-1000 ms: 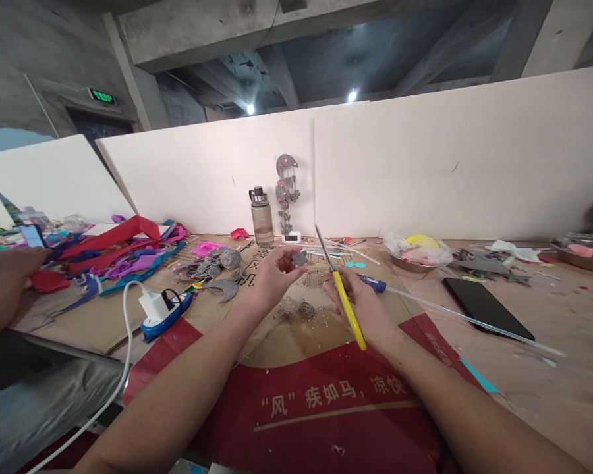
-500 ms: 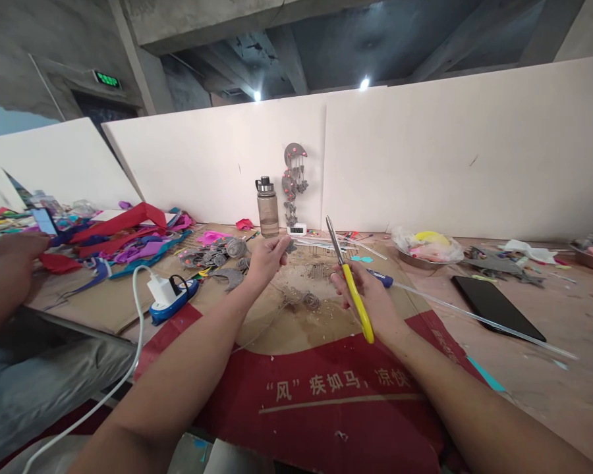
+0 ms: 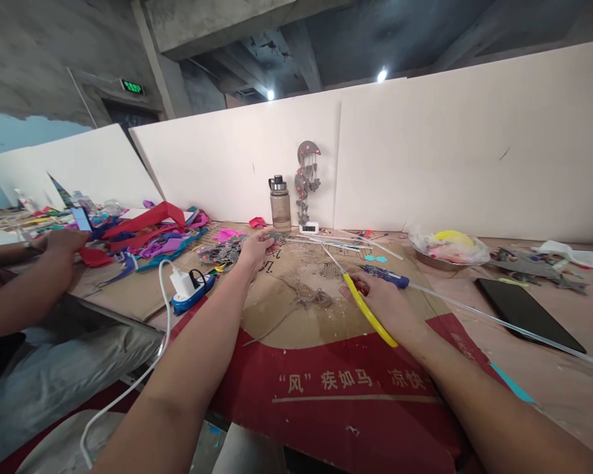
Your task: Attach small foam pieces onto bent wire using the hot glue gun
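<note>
My left hand [image 3: 257,250] is closed in a pinch on a small grey piece [image 3: 273,234], beside a pile of grey felt pieces [image 3: 222,253]. My right hand [image 3: 378,296] holds scissors with yellow handles [image 3: 370,312], their blades pointing forward and left over the cardboard. Between the hands a tangle of grey cord [image 3: 313,299] lies on the brown and red cardboard [image 3: 326,368]. A blue glue gun or similar tool [image 3: 388,275] rests just beyond my right hand, with a clear stick behind it.
A bottle [image 3: 280,207], a small clock [image 3: 309,228] and a grey hanging ornament [image 3: 306,174] stand by the white board. At left are a white charger [image 3: 182,284], coloured cloth [image 3: 153,230] and another person's hands [image 3: 62,243]. A phone [image 3: 526,315] and bowl [image 3: 447,262] are at right.
The view has shifted slightly left. My left hand has moved nearer the grey felt pile with the small piece, and the scissors in my right hand have dropped lower toward the cardboard.
</note>
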`<state>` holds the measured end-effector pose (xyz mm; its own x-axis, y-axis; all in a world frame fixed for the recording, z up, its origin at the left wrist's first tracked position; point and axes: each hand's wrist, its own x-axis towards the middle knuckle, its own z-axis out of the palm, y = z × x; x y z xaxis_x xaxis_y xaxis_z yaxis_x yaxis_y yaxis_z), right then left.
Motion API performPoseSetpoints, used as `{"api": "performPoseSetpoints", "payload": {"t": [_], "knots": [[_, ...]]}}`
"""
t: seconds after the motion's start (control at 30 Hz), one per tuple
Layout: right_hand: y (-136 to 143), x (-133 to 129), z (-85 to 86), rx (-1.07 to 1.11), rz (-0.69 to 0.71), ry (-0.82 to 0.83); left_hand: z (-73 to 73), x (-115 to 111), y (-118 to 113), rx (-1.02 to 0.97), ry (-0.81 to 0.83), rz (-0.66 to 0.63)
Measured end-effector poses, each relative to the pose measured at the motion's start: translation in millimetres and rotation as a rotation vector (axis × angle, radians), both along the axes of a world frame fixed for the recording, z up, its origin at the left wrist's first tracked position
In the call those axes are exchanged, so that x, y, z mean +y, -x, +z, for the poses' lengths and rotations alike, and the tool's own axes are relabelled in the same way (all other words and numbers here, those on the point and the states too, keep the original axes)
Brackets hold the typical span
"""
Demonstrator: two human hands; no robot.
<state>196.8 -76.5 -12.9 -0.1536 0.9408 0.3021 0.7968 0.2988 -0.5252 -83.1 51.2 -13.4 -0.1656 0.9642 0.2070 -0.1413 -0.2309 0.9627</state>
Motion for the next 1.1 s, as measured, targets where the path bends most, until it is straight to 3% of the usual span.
{"api": "performPoseSetpoints", "payload": {"t": [0.23,0.8,0.93,1.1], "knots": [[2,-2,2.6,-0.045,0.009,0.048,-2.7,-3,-6,-0.013,0.06,-0.043],[3,1,-7.7,-0.09,0.047,0.022,-3.0,-7,-14,0.109,0.011,-0.068],[6,-3,-6.7,-0.142,0.196,0.003,-4.6,-4,-12,0.149,-0.012,-0.037],[11,-16,-2.8,-0.249,0.463,0.01,-15.4,3,0,0.384,0.051,0.062]]}}
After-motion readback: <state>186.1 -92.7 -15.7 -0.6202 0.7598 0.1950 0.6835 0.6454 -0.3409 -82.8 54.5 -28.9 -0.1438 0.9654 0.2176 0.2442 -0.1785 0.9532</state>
